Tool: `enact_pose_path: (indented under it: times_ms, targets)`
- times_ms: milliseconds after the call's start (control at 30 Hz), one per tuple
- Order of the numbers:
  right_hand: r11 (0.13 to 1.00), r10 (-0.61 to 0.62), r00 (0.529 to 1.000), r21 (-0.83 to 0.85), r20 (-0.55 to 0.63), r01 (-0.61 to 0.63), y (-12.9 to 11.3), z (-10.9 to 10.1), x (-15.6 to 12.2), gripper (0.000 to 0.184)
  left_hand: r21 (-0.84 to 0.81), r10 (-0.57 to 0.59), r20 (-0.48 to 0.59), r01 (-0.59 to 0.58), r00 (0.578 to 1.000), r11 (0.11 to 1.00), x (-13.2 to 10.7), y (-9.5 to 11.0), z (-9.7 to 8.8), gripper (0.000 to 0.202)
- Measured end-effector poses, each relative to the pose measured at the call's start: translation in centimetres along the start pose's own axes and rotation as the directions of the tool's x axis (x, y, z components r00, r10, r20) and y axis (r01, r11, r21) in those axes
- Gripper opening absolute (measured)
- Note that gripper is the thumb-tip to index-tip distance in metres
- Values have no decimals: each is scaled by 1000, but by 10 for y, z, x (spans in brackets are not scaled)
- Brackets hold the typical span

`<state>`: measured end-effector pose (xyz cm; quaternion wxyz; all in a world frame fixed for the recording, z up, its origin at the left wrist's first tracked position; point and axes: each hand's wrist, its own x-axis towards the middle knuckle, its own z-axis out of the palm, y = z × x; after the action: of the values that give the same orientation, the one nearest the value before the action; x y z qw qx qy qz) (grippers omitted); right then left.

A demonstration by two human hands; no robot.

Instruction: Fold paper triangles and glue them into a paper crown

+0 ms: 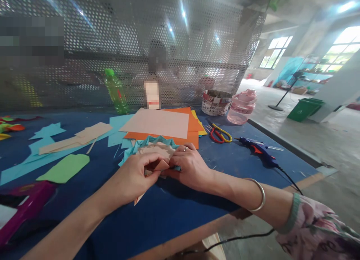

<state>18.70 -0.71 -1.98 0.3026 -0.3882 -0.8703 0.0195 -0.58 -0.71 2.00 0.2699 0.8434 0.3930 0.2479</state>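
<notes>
Pleats of blue and peach paper (pixel 156 149) sit over the worktop (pixel 157 218) near its front edge, left hand (pixel 137 174) pinching a peach paper flap (pixel 162 165) between its fingers, right hand (pixel 192 168) gripping the rim, apparently to steady the folds. Hot-glue gun (pixel 260 153) and scissors (pixel 216 134) lie at right, seemingly parked within easy reach; paper sheets (pixel 157 123) stack behind.
</notes>
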Motion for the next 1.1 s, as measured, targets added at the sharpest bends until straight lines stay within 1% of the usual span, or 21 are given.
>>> enact_pose_path:
  times_ms: [100, 200, 333, 500, 633, 700, 800, 933, 1033, 1100]
  targets:
    - [1000, -10, 1000, -13, -4, 10, 1, 1, 0, 34, 31, -5, 4, 4, 1000, 1000, 1, 3, 0, 11]
    - [1000, -12, 1000, -28, -15, 11, 1, 2, -1, 35, 23, -13, 0, 13, 1000, 1000, 0, 4, 0, 15]
    - [1000, -1, 1000, -25, -5, 1, -1, 1, -1, 34, 25, -29, 4, 29, 1000, 999, 0, 3, 2, 13]
    - [1000, 6, 1000, -6, 17, -6, -2, -2, 0, 28, -47, -67, 31, 69, 997, 997, 1, 0, 3, 20]
    - [999, 29, 1000, 16, 12, -29, -2, -3, 0, 29, -40, -44, 8, 44, 999, 998, 1, -1, 3, 11]
    - [998, 50, 999, 40, 17, -50, -2, -3, 1, 27, -70, -51, 0, 51, 999, 996, 0, -1, 3, 11]
    - [994, 77, 996, 77, 39, -80, -4, -5, 1, 23, -168, -98, 5, 97, 995, 981, 0, -1, 3, 7]
    - [986, 95, 994, 130, 62, -103, -6, -6, 1, 24, -257, -143, 26, 145, 989, 956, 0, 0, 4, 18]
    - [982, 98, 993, 153, 62, -106, -5, -5, 1, 25, -279, -140, 29, 142, 990, 950, 0, 2, 2, 22]
    - [980, 98, 993, 167, 58, -107, -5, -5, 1, 24, -285, -132, 54, 142, 990, 948, 0, 5, -2, 25]
